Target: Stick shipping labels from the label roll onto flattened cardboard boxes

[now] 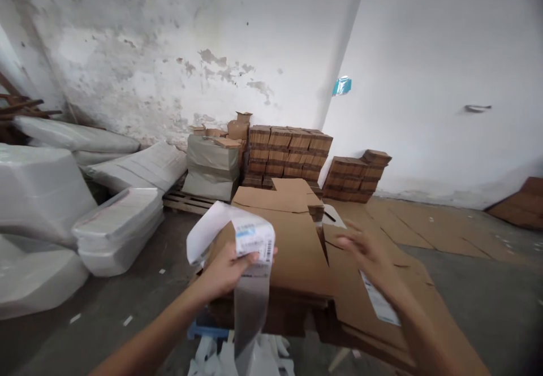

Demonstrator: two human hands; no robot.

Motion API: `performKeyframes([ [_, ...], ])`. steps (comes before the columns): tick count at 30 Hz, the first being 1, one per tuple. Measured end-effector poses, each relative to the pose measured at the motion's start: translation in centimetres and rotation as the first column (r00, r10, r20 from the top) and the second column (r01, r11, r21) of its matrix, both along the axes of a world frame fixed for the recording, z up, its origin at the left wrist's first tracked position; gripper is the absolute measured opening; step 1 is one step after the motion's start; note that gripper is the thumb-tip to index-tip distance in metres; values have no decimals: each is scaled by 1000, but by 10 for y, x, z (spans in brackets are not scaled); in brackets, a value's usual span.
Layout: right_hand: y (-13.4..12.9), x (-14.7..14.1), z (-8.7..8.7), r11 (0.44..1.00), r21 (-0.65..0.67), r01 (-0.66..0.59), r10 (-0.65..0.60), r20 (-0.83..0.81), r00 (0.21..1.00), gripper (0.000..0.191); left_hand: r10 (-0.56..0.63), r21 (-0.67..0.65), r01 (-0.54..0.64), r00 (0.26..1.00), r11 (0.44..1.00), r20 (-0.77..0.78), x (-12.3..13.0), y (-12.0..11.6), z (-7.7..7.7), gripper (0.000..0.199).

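Left hand [227, 268] closed around a strip of label backing paper [250, 297], thumb pinning a printed barcode label [254, 243] at its top. Right hand [367, 251] open, fingers spread, hovering above flattened cardboard sheets [297, 251] stacked in front. One label [379, 302] already stuck on the cardboard. Bundled cardboard stacks [288, 150] against the wall.

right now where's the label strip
In the head view it is low and left of centre: the label strip is in the left hand, its tail hanging down in front of the flat cardboard stack.
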State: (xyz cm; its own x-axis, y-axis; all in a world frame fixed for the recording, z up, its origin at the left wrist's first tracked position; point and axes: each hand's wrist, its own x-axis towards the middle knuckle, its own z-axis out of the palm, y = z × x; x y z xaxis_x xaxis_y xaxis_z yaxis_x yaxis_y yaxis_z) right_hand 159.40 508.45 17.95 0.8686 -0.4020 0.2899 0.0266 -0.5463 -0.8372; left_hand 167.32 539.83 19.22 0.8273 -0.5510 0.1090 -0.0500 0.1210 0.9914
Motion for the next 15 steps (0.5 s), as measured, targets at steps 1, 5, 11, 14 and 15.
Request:
performKeyframes([
  [1, 43, 13, 11, 961, 58, -271, 272, 4, 962, 70, -18, 65, 13, 996, 998, 83, -2, -2, 1, 34],
  [5, 144, 36, 31, 839, -105, -534, 542, 77, 837, 28, -14, 76, 5, 992, 997, 122, -10, 8, 7, 34],
  [11, 171, 29, 21, 773, -324, -545, 602, 105, 792, 20, 194, -105, -299, 808, 948, -556, -5, 30, 11, 37],
  [14, 165, 30, 37, 787, -335, -517, 600, 227, 767, 12, 337, -103, -478, 741, 872, -581, 19, 44, 2, 22],
  [15, 159, 35, 44, 834, -270, -482, 548, 296, 782, 11, 384, -125, -541, 722, 832, -576, 29, 51, -4, 20],
])
